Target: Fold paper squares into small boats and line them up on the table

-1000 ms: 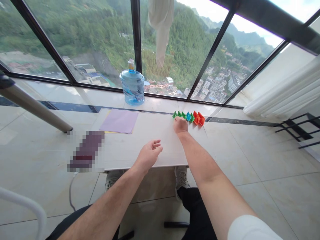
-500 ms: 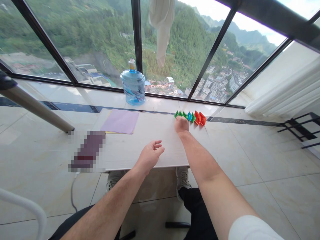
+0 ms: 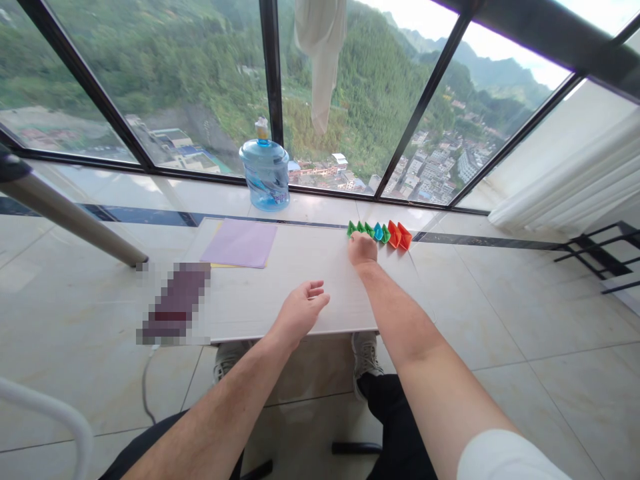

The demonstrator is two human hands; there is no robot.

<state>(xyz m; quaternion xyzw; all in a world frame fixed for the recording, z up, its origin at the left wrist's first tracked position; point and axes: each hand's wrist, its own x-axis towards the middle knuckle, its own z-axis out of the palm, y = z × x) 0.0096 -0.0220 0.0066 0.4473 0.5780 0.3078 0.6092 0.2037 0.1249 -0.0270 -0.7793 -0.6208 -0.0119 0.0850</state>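
Observation:
A row of small folded paper boats (image 3: 380,233), green, blue and red, stands along the far right edge of a low white table (image 3: 280,280). My right hand (image 3: 362,248) reaches out to the green end of that row with its fingers curled under; what they touch or hold is hidden. My left hand (image 3: 300,309) hovers over the table's near edge, fingers loosely apart, holding nothing. A stack of purple paper sheets (image 3: 241,243) lies at the table's far left.
A blue water jug (image 3: 265,173) stands on the sill behind the table, below large windows. A blurred dark object (image 3: 175,301) lies at the table's left edge. A slanted metal pole (image 3: 70,213) crosses at left. A black rack (image 3: 605,257) sits at right. My shoes (image 3: 363,353) show under the table.
Nothing has moved apart from a slight shift of the camera; both hands stay where they were.

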